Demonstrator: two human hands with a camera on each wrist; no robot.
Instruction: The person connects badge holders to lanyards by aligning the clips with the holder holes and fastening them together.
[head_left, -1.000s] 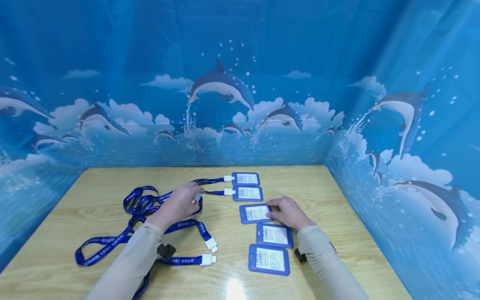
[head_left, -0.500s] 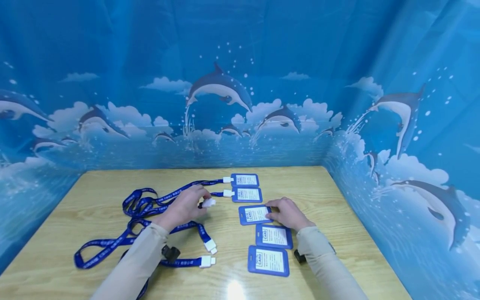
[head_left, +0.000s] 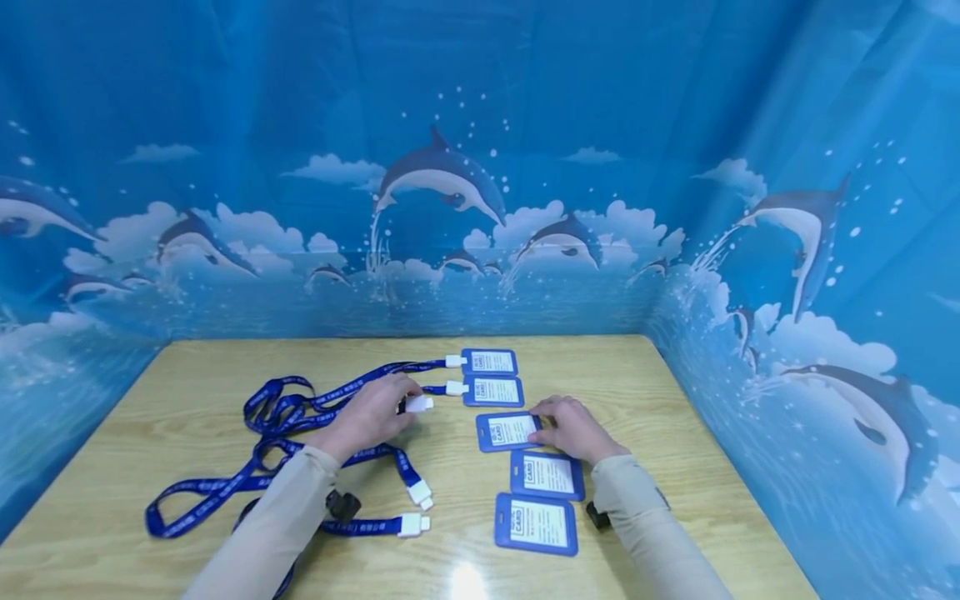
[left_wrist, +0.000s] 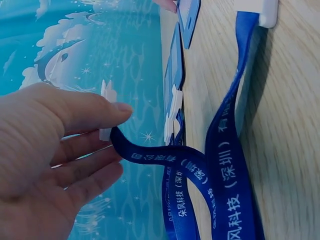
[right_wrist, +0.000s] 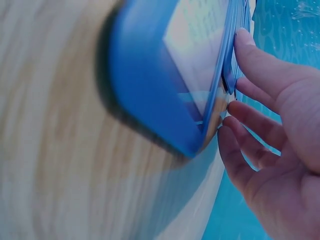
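My left hand (head_left: 371, 415) pinches the white plastic clip (head_left: 418, 404) of a blue lanyard between thumb and fingers, and its tip points right. In the left wrist view the printed lanyard strap (left_wrist: 155, 156) trails from the clip (left_wrist: 106, 112) down to the other straps. Across a small gap, my right hand (head_left: 573, 429) grips the right edge of a blue badge holder (head_left: 506, 432), the middle one in the column. The right wrist view has the thumb on the holder's edge (right_wrist: 228, 67) and fingers behind it. The holder's slotted end faces the clip.
Two badge holders (head_left: 490, 362) at the back are joined to lanyard clips (head_left: 455, 387). Two more holders (head_left: 547, 475) lie nearer the front. Loose lanyards (head_left: 210, 492) loop over the left of the wooden table (head_left: 660, 392); two white clips (head_left: 414, 525) lie near the front.
My left hand has turned and shifted slightly right, bringing the white clip out past the fingertips toward the middle badge holder. My right hand has barely moved.
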